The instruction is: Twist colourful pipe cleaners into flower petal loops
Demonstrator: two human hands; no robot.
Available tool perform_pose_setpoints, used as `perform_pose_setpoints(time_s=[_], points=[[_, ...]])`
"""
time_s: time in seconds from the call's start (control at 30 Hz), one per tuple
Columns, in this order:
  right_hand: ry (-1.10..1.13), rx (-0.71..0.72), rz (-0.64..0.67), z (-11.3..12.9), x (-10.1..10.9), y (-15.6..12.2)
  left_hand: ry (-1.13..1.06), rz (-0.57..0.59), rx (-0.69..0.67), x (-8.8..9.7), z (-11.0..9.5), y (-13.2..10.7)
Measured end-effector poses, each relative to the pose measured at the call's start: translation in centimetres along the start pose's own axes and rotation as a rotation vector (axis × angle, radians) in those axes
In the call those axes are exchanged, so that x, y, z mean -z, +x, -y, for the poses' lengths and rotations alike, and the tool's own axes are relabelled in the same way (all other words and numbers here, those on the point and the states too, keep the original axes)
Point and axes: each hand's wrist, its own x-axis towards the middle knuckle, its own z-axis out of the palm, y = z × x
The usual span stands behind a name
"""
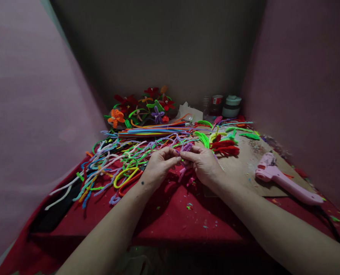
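My left hand (160,165) and my right hand (203,163) meet over the middle of the red-covered table (170,217). Both pinch a small purple pipe-cleaner piece (186,147) between their fingertips, and a pink strand hangs just below it. A tangled heap of coloured pipe cleaners (115,160) lies directly left of my left hand. A straight bundle of pipe cleaners (153,132) lies behind the hands.
Finished pipe-cleaner flowers (143,107) stand at the back left. Red and green bent petal shapes (225,147) rest on a cardboard sheet (253,168) at right, beside a pink glue gun (284,182). Small jars (230,105) stand at the back. Walls close in on three sides.
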Motion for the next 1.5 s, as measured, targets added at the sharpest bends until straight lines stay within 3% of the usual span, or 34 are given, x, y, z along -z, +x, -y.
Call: perform_pose_setpoints(time_s=[0.27, 0.43, 0.53, 0.67, 0.77, 0.87, 0.93, 1.0, 1.07, 1.17, 1.23, 1.33, 1.4, 1.5], points=[[-0.102, -0.005, 0.001, 0.6, -0.5, -0.3, -0.013, -0.081, -0.022, -0.3, 0.0, -0.1], [-0.168, -0.029, -0.02, 0.6, -0.4, -0.4, -0.299, 0.069, 0.151, -0.2, 0.0, -0.3], [-0.12, -0.051, -0.011, 0.2, 0.0, -0.1, -0.312, 0.078, 0.153, -0.2, -0.1, -0.4], [-0.024, -0.092, 0.039, -0.2, 0.3, 0.3, -0.109, -0.025, 0.027, -0.2, -0.1, -0.4], [0.058, -0.143, 0.036, 0.0, 0.2, 0.4, 0.206, -0.079, -0.229, 0.1, 0.4, -0.3], [0.13, -0.186, 0.02, 0.3, 0.1, 0.4, 0.498, -0.06, -0.507, 0.3, 1.1, -0.4], [0.142, -0.191, 0.026, 0.3, 0.1, 0.4, 0.546, -0.044, -0.556, 0.3, 1.2, -0.5], [0.127, -0.159, 0.041, 0.4, 0.1, 0.3, 0.446, -0.058, -0.46, 0.3, 0.9, -0.5], [0.06, -0.083, 0.058, 0.4, 0.1, 0.3, 0.226, -0.023, -0.233, 0.5, 0.5, -0.5], [-0.116, 0.031, 0.064, 0.8, 0.1, 0.0, -0.105, 0.166, 0.107, 1.0, -0.1, -0.2], [-0.225, 0.069, 0.049, 1.2, -0.1, -0.3, -0.205, 0.248, 0.223, 1.4, -0.4, -0.1], [-0.324, 0.1, 0.036, 1.5, -0.3, -0.7, -0.168, 0.258, 0.271, 1.7, -0.6, -0.1], [-0.362, 0.114, 0.019, 1.4, -0.4, -0.8, -0.002, 0.204, 0.165, 1.5, -0.6, -0.1], [-0.333, 0.088, -0.034, 1.0, -0.2, -0.5, 0.443, 0.036, -0.206, 0.8, -0.1, -0.4]])
